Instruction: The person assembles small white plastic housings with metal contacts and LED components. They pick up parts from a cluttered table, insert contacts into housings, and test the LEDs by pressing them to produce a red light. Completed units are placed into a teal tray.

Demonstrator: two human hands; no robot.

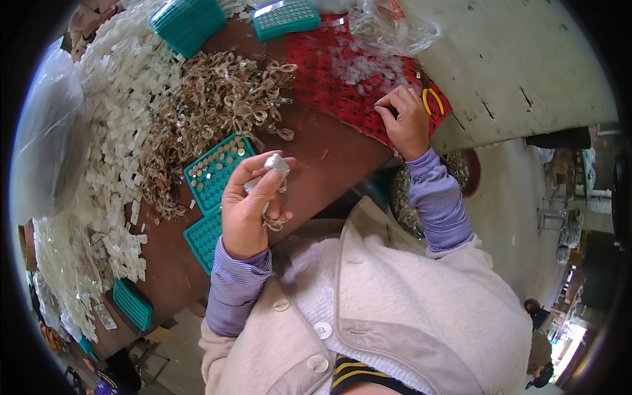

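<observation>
My left hand (247,204) is raised over the table's near edge, closed on a small white plastic piece (279,164). A short length of brownish wire (275,222) dangles below its fingers. Just behind this hand sits a teal tray (212,172) partly filled with round metallic discs; a second teal tray (205,238) is partly covered by the hand. Over the red patterned cloth (329,85) is my right hand (407,122), fingers curled and thumb close to the index finger; anything between them is too small to make out. Yellow-handled pliers (432,102) lie beside it.
A heap of coiled brownish wire pieces (217,99) covers the table's middle. Many translucent white pieces (112,131) spread along the left. Stacked teal trays (187,26) and a filled tray (285,18) stand at the back. A plastic bag (395,29) rests behind the cloth; a bowl (471,172) is below right.
</observation>
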